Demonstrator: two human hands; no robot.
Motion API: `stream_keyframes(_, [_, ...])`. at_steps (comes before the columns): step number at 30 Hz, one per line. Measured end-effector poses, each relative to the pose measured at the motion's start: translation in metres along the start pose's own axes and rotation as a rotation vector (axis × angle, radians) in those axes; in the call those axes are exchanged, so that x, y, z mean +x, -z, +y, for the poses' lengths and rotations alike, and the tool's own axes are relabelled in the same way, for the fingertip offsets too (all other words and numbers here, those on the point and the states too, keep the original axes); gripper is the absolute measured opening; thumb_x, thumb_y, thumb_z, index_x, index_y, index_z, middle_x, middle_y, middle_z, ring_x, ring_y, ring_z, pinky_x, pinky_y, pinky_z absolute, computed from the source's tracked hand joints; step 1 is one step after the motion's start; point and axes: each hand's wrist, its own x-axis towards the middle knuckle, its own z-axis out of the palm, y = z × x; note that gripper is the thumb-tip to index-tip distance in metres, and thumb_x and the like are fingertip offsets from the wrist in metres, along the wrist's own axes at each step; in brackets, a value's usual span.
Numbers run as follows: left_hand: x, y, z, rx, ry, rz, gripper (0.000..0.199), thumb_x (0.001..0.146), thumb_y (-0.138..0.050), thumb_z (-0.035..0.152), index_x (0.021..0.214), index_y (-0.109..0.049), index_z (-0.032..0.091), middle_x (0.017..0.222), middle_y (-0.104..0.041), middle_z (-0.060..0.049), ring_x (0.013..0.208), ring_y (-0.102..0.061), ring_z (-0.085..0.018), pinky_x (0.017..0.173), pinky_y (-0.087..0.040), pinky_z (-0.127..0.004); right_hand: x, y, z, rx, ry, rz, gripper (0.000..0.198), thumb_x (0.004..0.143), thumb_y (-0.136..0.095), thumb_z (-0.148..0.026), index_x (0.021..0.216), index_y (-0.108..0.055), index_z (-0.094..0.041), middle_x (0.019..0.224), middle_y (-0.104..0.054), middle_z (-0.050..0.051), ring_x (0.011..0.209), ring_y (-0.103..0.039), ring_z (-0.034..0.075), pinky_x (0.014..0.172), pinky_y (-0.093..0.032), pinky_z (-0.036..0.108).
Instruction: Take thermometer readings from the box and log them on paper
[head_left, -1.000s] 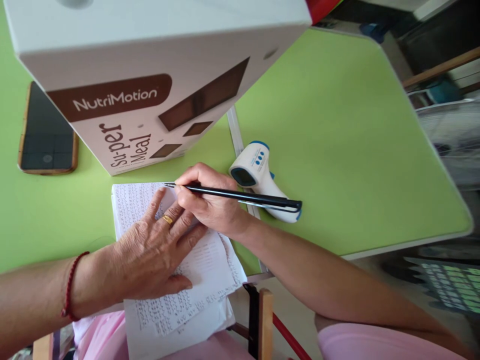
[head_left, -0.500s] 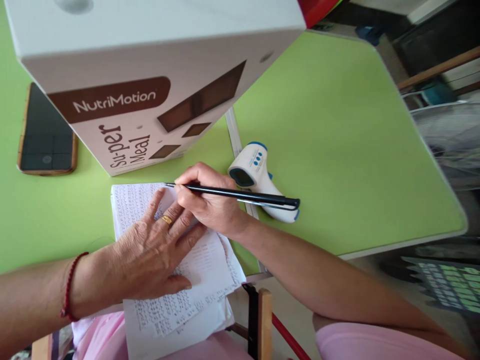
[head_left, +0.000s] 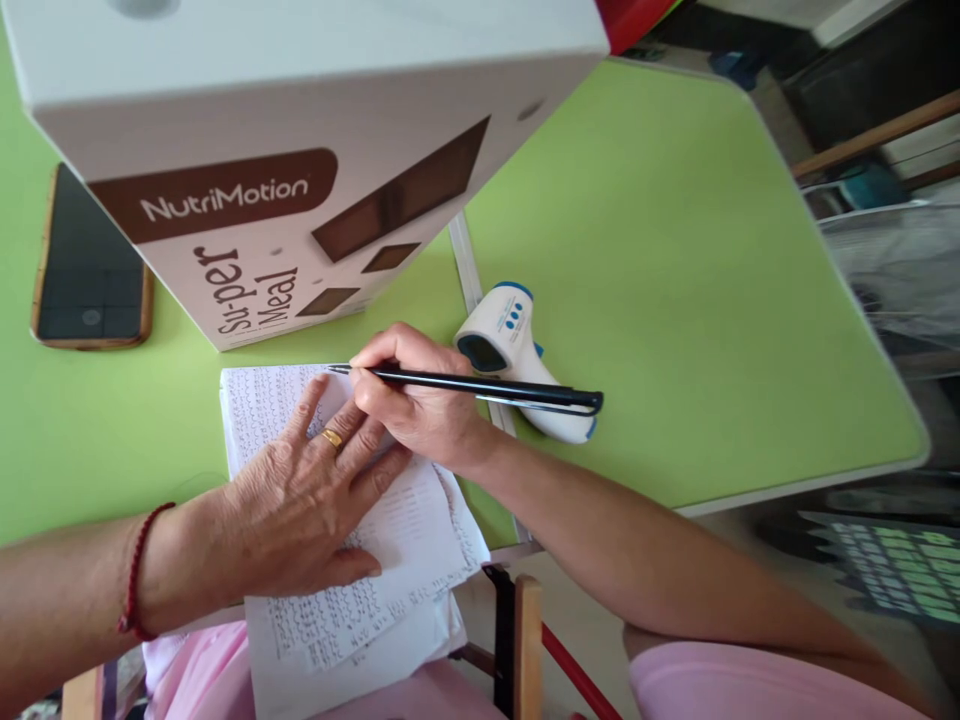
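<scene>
We are pinching the light, stiff pen near its tip, right hand clenched; left hand is pressing flimsy pages flat, open.

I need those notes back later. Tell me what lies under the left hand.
The left hand lies flat on sheets of handwritten paper, which overhang the green table. More sheets show beneath; the writing under the palm is covered.
</scene>
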Motion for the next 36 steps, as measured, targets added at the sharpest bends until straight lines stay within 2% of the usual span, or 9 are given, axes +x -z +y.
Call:
stream_keyframes(14, [0.001, 0.0018, -0.0004, 0.017, -0.003, -0.011, 0.095, 0.081, -0.061, 0.071, 0.149, -0.04, 0.009, 0.158, -0.03, -0.021, 0.145, -0.029, -0.042, 0.117, -0.026, -0.063, 0.0013, 0.0012, -0.0014, -0.008, 0.012, 0.003, 0.015, 0.087, -0.059, -0.024, 0.074, -0.053, -0.021, 0.062, -0.057, -0.006, 0.053, -0.049, 0.007, 0.052, -0.043, 0.02])
stream_keyframes(21, [0.0021, 0.0029, -0.0007, 0.012, -0.003, -0.009, 0.094, 0.08, -0.061, 0.072, 0.148, -0.041, 0.01, 0.158, -0.031, -0.021, 0.146, -0.027, -0.041, 0.118, -0.025, -0.064, 0.0, 0.0014, -0.0002, -0.024, 0.02, 0.059, 0.013, 0.086, -0.058, -0.023, 0.075, -0.052, -0.022, 0.063, -0.058, -0.005, 0.055, -0.052, 0.008, 0.053, -0.044, 0.021])
stream_keyframes(36, [0.0011, 0.0026, -0.0006, 0.013, -0.003, 0.012, 0.095, 0.079, -0.063, 0.071, 0.148, -0.042, 0.009, 0.158, -0.03, -0.021, 0.146, -0.028, -0.042, 0.117, -0.028, -0.063, 0.0005, 0.0024, -0.0008, -0.027, 0.023, 0.042, 0.014, 0.085, -0.058, -0.02, 0.073, -0.05, -0.022, 0.06, -0.056, -0.007, 0.051, -0.049, 0.007, 0.05, -0.043, 0.02])
